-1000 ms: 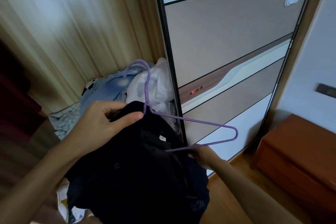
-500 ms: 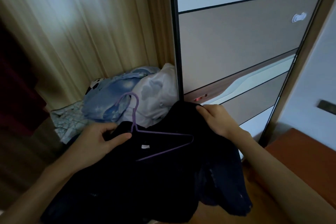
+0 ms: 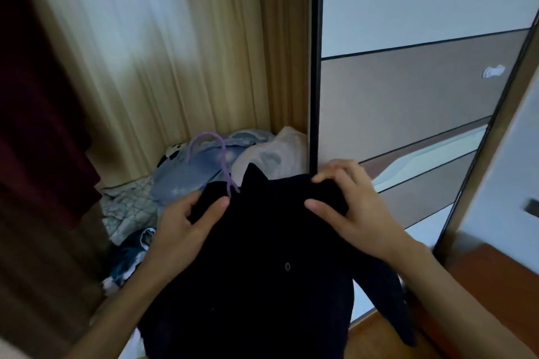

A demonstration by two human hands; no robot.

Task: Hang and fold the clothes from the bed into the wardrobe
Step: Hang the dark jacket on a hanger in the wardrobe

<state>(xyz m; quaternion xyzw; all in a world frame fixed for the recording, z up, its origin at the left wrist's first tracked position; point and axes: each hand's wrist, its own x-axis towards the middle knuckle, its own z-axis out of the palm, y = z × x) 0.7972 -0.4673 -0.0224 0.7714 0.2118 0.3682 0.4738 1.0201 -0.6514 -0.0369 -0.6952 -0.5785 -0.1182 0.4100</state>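
A dark navy shirt (image 3: 262, 271) hangs in front of me on a purple hanger (image 3: 217, 154); only the hook shows above the collar, the rest is inside the cloth. My left hand (image 3: 186, 224) grips the shirt's left shoulder just below the hook. My right hand (image 3: 350, 207) pinches the right shoulder, fingers curled over the fabric. Both hands hold the shirt up before the open wardrobe (image 3: 204, 67).
A heap of clothes, pale blue (image 3: 192, 172) and white (image 3: 268, 157), lies on the wardrobe floor behind the shirt. The sliding wardrobe door (image 3: 408, 102) stands to the right. A dark red garment (image 3: 38, 125) hangs at left. A brown wooden cabinet (image 3: 495, 268) sits at lower right.
The hanger has gone inside the shirt, leaving only its hook out. My right hand moved from the hanger's lower bar up to the shirt's right shoulder. The shirt now hangs spread.
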